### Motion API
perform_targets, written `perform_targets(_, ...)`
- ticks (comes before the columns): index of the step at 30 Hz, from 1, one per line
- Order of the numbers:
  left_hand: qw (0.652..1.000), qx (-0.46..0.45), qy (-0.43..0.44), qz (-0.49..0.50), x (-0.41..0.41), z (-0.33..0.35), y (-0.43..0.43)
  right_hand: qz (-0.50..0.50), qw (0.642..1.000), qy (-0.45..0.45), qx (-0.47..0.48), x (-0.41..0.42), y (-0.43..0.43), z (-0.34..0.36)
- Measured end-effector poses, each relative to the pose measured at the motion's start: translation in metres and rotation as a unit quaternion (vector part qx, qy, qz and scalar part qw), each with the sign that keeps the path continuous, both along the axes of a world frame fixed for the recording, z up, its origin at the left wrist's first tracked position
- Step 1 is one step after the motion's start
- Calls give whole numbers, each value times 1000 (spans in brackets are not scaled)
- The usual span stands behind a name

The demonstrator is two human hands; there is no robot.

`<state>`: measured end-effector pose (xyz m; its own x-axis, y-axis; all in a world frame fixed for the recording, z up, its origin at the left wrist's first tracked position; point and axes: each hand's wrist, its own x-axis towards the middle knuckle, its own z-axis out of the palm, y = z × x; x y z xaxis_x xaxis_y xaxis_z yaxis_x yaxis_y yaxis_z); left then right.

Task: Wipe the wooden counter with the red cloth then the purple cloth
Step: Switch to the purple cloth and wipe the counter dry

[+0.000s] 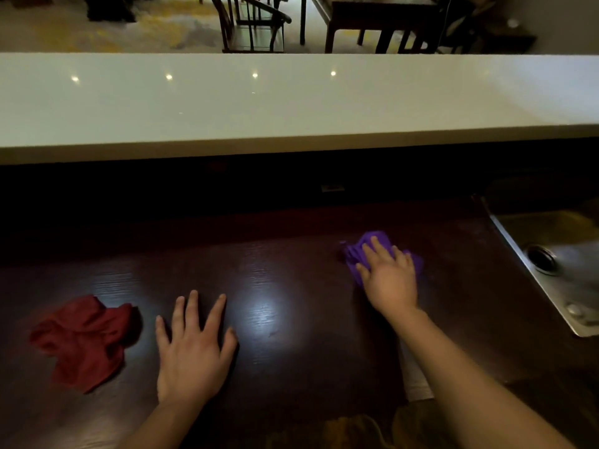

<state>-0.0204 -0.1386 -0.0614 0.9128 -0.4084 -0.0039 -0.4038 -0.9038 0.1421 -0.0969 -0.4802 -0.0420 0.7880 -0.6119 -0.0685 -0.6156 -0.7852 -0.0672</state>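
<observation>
Right hand [387,275]: fingers flat, slightly spread, pressing the purple cloth [377,241] onto the wooden counter [285,286].
Left hand [193,348]: fingers splayed wide, palm down on bare wood, holding nothing.
Red cloth [82,341]: crumpled, just beside it.

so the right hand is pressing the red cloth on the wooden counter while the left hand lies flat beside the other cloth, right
Not quite. The head view shows the right hand pressing the purple cloth, not the red one, on the wooden counter. The left hand lies flat beside the red cloth, as you said.

Sink [551,254] right of counter [291,286]
</observation>
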Motion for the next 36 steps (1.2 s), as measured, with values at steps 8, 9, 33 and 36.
perform_targets(8, 999, 17, 22, -16, -5, 11, -4, 163, 987, -2, -17, -73, 26, -9)
perform_targets(9, 999, 19, 18, -26, -5, 12, -5, 133, 991, 7, -32, -70, 5, -7)
perform_targets(33, 996, 18, 47, -76, -30, 2, -91, -51, 998, -26, 8, -70, -3, -8)
perform_targets(36, 996, 15, 44, -76, -30, 1, -91, 115, 992, -33, -28, -100, 29, -15)
